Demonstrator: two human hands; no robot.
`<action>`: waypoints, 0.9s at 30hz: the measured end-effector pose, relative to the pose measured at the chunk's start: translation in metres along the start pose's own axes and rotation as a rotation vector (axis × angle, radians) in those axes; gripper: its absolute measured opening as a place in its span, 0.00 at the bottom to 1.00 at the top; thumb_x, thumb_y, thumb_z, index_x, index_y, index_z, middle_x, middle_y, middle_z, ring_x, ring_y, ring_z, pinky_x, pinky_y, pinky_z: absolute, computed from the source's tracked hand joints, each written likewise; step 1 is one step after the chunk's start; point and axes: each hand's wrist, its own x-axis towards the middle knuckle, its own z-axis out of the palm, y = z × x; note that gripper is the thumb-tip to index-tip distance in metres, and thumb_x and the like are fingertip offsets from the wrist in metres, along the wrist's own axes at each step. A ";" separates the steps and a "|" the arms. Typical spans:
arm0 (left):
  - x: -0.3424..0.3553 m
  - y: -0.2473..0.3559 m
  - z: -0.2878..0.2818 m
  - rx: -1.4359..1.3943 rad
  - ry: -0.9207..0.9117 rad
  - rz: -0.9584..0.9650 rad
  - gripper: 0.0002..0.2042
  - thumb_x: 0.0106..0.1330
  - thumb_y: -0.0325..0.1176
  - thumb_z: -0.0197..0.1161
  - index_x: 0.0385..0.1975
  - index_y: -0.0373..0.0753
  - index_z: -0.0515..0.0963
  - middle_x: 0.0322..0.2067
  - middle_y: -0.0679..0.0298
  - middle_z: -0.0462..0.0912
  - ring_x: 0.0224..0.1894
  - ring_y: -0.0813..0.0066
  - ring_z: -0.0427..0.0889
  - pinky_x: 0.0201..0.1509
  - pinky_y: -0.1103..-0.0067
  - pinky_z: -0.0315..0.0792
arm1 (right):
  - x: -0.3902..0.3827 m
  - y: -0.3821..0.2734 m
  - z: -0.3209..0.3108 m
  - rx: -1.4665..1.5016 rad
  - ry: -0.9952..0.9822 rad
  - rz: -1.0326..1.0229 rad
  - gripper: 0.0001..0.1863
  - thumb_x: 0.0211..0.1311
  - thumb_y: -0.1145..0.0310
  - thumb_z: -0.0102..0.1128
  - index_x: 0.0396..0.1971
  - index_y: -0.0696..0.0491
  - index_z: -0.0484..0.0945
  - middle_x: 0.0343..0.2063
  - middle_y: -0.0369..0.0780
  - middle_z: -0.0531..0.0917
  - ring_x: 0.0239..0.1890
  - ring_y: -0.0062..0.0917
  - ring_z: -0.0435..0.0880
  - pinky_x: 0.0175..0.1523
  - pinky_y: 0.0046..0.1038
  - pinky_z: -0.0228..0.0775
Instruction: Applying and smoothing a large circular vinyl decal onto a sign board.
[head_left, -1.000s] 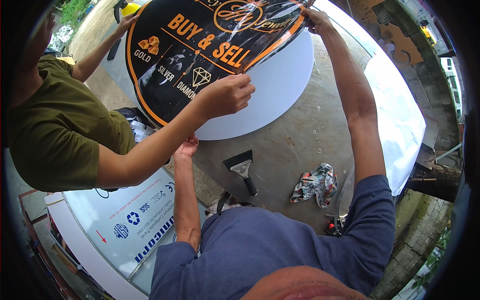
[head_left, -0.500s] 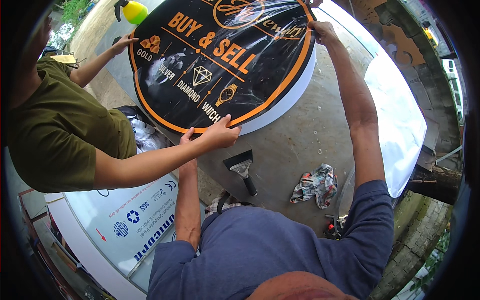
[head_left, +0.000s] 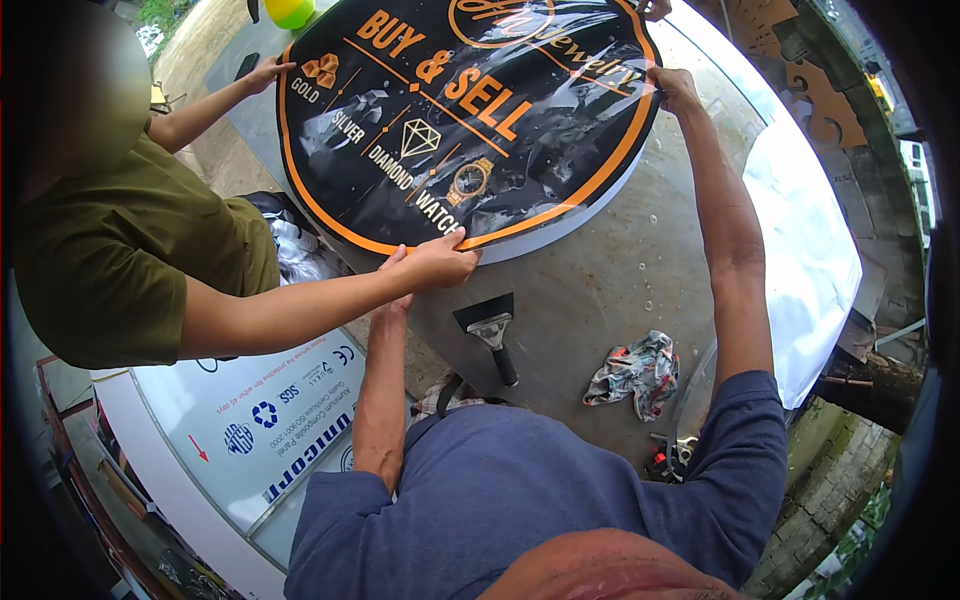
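Note:
A round black sheet with orange border and lettering lies over a white disc, whose edge shows below it. My right hand pinches the sheet's upper right edge. My left hand reaches the bottom edge, partly hidden behind a co-worker's forearm; its fingertips grip the edge. The co-worker in olive holds the sheet with one hand at upper left and the other at the bottom. Another hand touches the top right edge.
On the grey metal tabletop lie a black squeegee and a crumpled patterned cloth. A yellow-green bottle stands at the back. A printed panel is at lower left; white sheeting covers the right side.
The sheet has come down flatter, covering more of the disc. The co-worker's near hand has moved down to the bottom edge. My right hand has moved down and right; my left has risen slightly.

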 end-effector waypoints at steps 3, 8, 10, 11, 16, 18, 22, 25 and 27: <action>0.017 0.001 -0.011 0.191 -0.004 0.043 0.30 0.75 0.46 0.33 0.67 0.28 0.54 0.66 0.46 0.62 0.68 0.52 0.63 0.73 0.62 0.56 | 0.007 0.013 0.000 0.068 -0.023 0.009 0.06 0.52 0.75 0.64 0.26 0.63 0.80 0.23 0.40 0.81 0.21 0.23 0.82 0.21 0.26 0.72; 0.028 0.000 -0.019 0.141 -0.021 0.036 0.30 0.75 0.48 0.29 0.66 0.29 0.57 0.63 0.48 0.66 0.66 0.58 0.67 0.72 0.64 0.60 | 0.015 0.030 -0.015 0.109 -0.037 -0.008 0.07 0.56 0.72 0.65 0.28 0.61 0.80 0.24 0.40 0.82 0.22 0.26 0.83 0.24 0.30 0.75; 0.058 -0.003 -0.068 0.039 -0.204 0.027 0.29 0.76 0.47 0.28 0.65 0.30 0.57 0.63 0.48 0.67 0.65 0.59 0.69 0.71 0.65 0.62 | 0.030 0.033 -0.022 0.060 -0.022 0.019 0.09 0.55 0.69 0.67 0.30 0.59 0.81 0.23 0.37 0.80 0.22 0.23 0.80 0.27 0.32 0.70; 0.059 -0.003 -0.069 0.033 -0.199 0.025 0.29 0.76 0.47 0.28 0.65 0.30 0.57 0.63 0.48 0.67 0.65 0.59 0.69 0.71 0.65 0.62 | 0.037 0.043 -0.033 0.037 -0.028 0.027 0.09 0.55 0.67 0.67 0.30 0.57 0.81 0.22 0.36 0.79 0.21 0.22 0.78 0.28 0.31 0.68; 0.069 -0.003 -0.044 -0.265 -0.016 -0.066 0.25 0.74 0.45 0.35 0.59 0.31 0.60 0.56 0.50 0.69 0.59 0.60 0.72 0.65 0.67 0.65 | 0.011 0.041 -0.003 0.034 -0.076 0.054 0.09 0.55 0.67 0.67 0.29 0.57 0.81 0.23 0.37 0.81 0.23 0.23 0.79 0.32 0.33 0.72; 0.047 -0.002 -0.056 -0.364 0.039 -0.141 0.23 0.73 0.44 0.37 0.57 0.31 0.61 0.54 0.50 0.70 0.57 0.60 0.73 0.63 0.67 0.66 | 0.019 0.054 -0.013 0.014 -0.076 0.061 0.10 0.56 0.64 0.67 0.31 0.56 0.81 0.25 0.36 0.81 0.25 0.22 0.79 0.33 0.32 0.70; 0.072 -0.006 -0.015 -0.574 0.148 -0.260 0.20 0.71 0.43 0.43 0.52 0.32 0.64 0.49 0.52 0.72 0.53 0.60 0.75 0.58 0.68 0.69 | 0.032 0.066 -0.014 -0.006 -0.088 0.054 0.14 0.57 0.59 0.68 0.33 0.55 0.82 0.29 0.38 0.83 0.32 0.25 0.82 0.41 0.35 0.73; 0.074 -0.003 -0.004 -0.726 0.233 -0.361 0.18 0.69 0.42 0.47 0.48 0.33 0.65 0.45 0.53 0.74 0.49 0.61 0.77 0.54 0.69 0.71 | 0.027 0.067 -0.015 -0.011 -0.080 0.046 0.15 0.57 0.59 0.68 0.34 0.56 0.82 0.30 0.39 0.83 0.33 0.26 0.82 0.44 0.36 0.74; 0.069 -0.005 -0.001 -0.827 0.292 -0.429 0.16 0.68 0.41 0.49 0.46 0.33 0.67 0.42 0.54 0.75 0.47 0.61 0.78 0.52 0.69 0.72 | 0.020 0.064 -0.013 -0.019 -0.063 0.052 0.16 0.57 0.58 0.68 0.34 0.56 0.82 0.30 0.39 0.83 0.34 0.26 0.82 0.45 0.37 0.74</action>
